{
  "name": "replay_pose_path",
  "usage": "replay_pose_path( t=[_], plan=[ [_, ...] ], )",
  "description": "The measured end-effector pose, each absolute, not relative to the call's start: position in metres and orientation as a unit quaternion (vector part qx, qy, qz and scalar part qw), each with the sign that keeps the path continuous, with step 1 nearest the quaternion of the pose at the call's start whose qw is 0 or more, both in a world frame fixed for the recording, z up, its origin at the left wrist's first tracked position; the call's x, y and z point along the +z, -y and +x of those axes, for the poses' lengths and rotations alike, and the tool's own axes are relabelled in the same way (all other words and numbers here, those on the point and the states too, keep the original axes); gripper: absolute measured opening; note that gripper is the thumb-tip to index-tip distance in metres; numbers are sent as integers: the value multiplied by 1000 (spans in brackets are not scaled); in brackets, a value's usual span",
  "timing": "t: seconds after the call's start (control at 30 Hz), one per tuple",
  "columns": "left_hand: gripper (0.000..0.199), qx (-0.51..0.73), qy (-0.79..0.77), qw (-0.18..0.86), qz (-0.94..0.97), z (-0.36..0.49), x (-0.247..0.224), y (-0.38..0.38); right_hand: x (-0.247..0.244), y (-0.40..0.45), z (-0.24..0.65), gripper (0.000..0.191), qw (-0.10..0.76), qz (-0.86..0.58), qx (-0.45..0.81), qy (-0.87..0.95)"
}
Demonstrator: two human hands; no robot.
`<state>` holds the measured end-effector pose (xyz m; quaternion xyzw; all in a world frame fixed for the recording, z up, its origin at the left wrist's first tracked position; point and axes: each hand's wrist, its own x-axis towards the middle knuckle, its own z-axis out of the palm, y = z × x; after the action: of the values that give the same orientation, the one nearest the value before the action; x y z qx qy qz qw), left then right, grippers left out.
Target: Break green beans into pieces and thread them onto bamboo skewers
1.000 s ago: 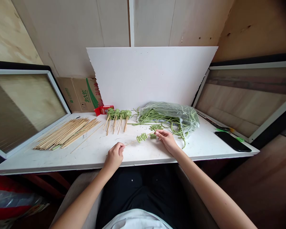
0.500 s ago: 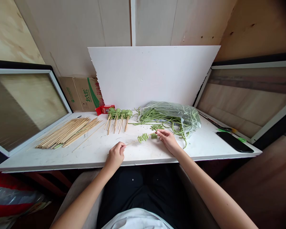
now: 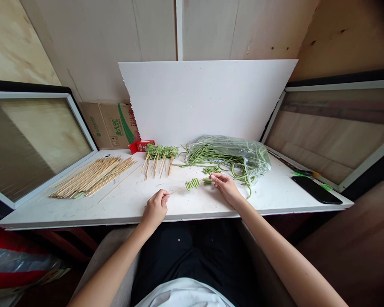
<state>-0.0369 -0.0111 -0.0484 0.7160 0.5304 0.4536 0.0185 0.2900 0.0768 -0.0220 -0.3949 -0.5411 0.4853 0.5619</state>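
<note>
My left hand (image 3: 156, 207) pinches the bare end of a thin bamboo skewer (image 3: 178, 190) just above the table's front edge. Several short pieces of green long bean (image 3: 192, 184) are threaded crosswise on it, slightly apart. At the skewer's other end, the fingers of my right hand (image 3: 224, 184) are pinched together around what looks like another bean piece, mostly hidden by the fingertips. Close behind that hand lies a small pile of cut bean pieces (image 3: 211, 170). Whole long beans (image 3: 208, 154) spill from a clear plastic bag (image 3: 256, 155) farther back.
Bare skewers (image 3: 91, 177) lie in a heap on the left of the white table (image 3: 121, 213). Finished bean skewers (image 3: 161, 151) rest at the back beside a red box (image 3: 144, 146). A black phone (image 3: 316, 189) and scissors (image 3: 302, 172) lie at right. A white board (image 3: 208, 102) stands behind.
Both hands and the skewer keep almost the same place. The view has shifted very slightly; nothing was let go or newly taken up.
</note>
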Motion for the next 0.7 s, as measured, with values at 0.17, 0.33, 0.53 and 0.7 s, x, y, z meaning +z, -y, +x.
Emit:
replay_pose_path(
  t=[0.17,0.33,0.53,0.7],
  plan=[
    [17,454,-529,21,717,-37,-49,11,-20,-76,289,41,563,-397,489,535],
    [17,458,-529,24,714,-37,-49,11,-19,-75,289,40,566,-393,495,529],
    [16,460,-530,29,712,-37,-50,10,-16,-73,288,43,566,-398,495,526],
    [16,457,-531,27,713,-38,-51,10,-13,-71,288,44,565,-396,510,513]
  ],
)
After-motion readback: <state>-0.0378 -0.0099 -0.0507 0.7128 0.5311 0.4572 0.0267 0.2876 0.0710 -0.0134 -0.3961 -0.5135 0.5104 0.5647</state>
